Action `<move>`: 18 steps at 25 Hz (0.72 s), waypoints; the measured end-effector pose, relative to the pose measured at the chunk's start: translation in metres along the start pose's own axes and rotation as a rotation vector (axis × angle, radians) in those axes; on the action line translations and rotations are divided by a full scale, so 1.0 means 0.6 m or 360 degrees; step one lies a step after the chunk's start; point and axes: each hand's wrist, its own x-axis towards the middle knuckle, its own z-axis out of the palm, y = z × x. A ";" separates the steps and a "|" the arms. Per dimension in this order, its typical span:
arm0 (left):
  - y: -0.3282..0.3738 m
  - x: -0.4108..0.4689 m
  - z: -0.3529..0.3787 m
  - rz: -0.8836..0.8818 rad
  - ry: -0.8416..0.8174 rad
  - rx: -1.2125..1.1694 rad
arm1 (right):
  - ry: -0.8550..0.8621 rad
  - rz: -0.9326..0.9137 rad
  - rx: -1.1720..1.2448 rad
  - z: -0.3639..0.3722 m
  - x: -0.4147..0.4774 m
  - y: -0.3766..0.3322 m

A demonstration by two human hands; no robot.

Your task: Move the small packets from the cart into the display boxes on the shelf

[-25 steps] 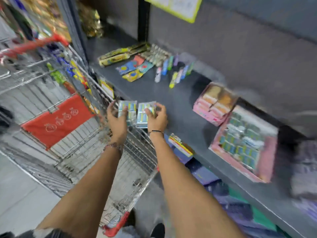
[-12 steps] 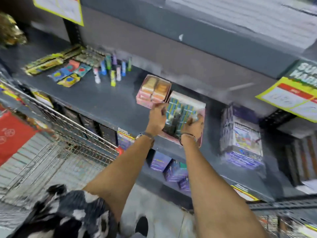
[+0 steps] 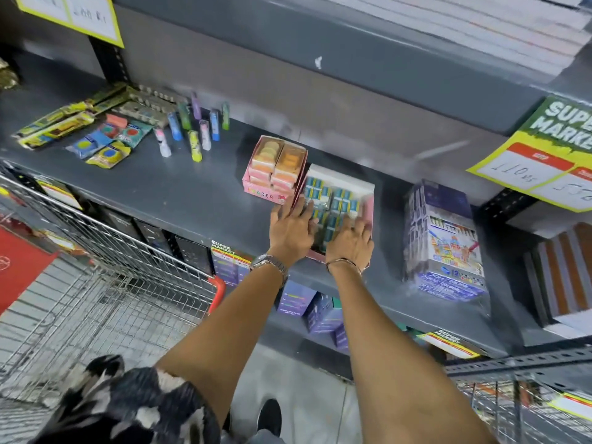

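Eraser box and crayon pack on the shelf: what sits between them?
Head view: the pink display box of blue packets, both hands over it, between eraser box and crayon pack.

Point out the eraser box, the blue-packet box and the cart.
eraser box (image 3: 263, 195): head view, pink front wall.
blue-packet box (image 3: 342, 179): head view, white back wall.
cart (image 3: 134, 251): head view, wire rim.

Silver watch (image 3: 268, 263), thin bangle (image 3: 342, 262), black-and-white patterned sleeve (image 3: 128, 408)

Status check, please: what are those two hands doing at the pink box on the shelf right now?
Both hands, left and right, spread flat, pressing blue packets into the pink display box. No grip closed on anything. Eraser box close alongside on the left; nothing in the way.
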 end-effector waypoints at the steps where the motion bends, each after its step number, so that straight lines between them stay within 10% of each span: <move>1: 0.002 -0.001 0.003 -0.0037 -0.0023 0.0007 | -0.0019 -0.0033 0.0008 0.007 -0.004 0.004; 11: 0.003 -0.011 -0.005 -0.0091 -0.0003 -0.0081 | 0.0017 -0.0139 -0.0031 0.013 -0.019 0.015; 18: -0.055 -0.051 -0.109 0.0483 0.0874 -0.0048 | 0.0588 -0.0374 0.0378 -0.030 -0.066 -0.058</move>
